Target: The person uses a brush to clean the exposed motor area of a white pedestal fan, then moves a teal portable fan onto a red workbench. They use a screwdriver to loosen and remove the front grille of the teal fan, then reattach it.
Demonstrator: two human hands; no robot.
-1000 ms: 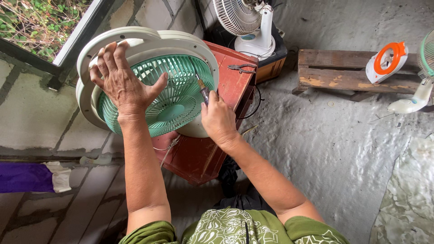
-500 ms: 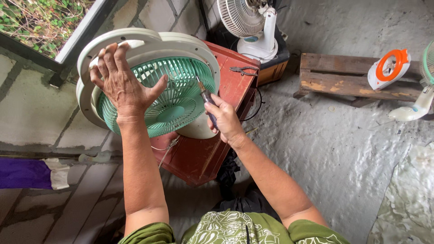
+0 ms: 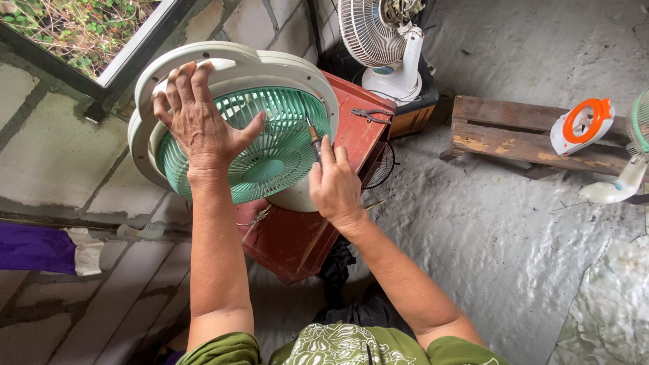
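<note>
Soft, even daylight, faint shadows, sharp focus, wide-angle edge distortion.

makeshift fan-repair spot: dismantled fans (image 3: 385, 40), pliers (image 3: 370, 114), concrete floor (image 3: 487, 236)

No packages, signs or screens show anywhere in the scene. The only thing like a label is a small round blue-grey badge (image 3: 382, 70) on the base of the white fan (image 3: 392, 47) standing far off, right of the middle, on a dark box; what is on the badge is too small to make out.
</note>
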